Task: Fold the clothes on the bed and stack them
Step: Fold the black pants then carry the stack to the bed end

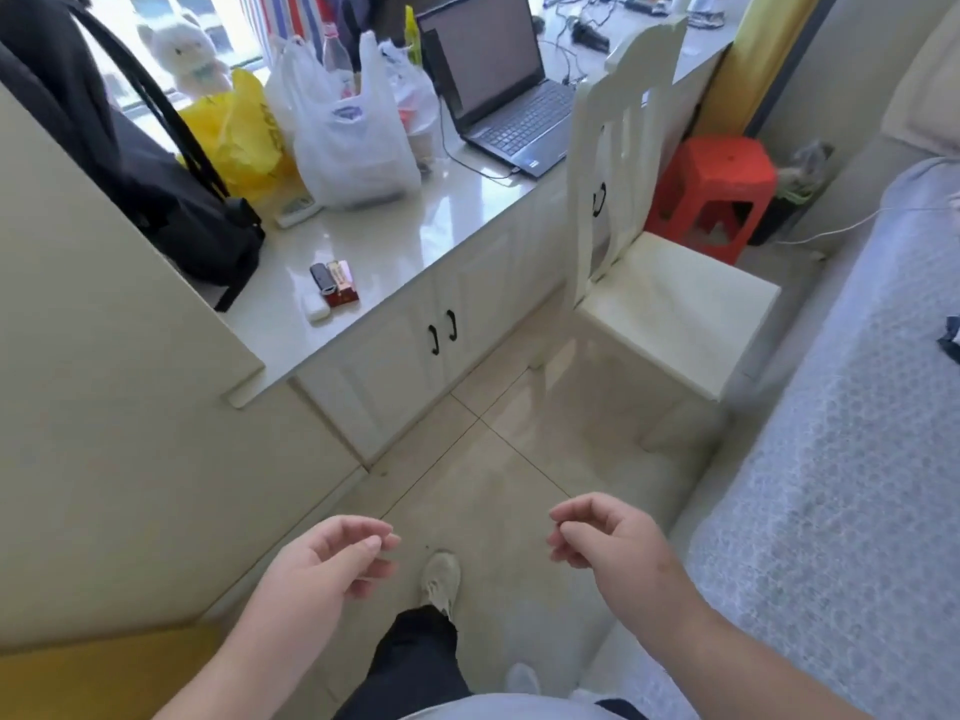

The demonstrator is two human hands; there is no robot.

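Head view: both hands hang in front of the body over the tiled floor, the left hand (332, 558) and right hand (605, 532) loosely curled and holding nothing, likely because the person is walking toward the bed (841, 459). The bed lies right of the white chair (670, 304). Only a dark scrap of clothing (950, 340) peeks in at the bed's right edge; the rest is cut off.

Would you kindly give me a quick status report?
Both hands empty: left hand, right hand. Bed at right; dark garment barely visible. White chair stands beside the bed.
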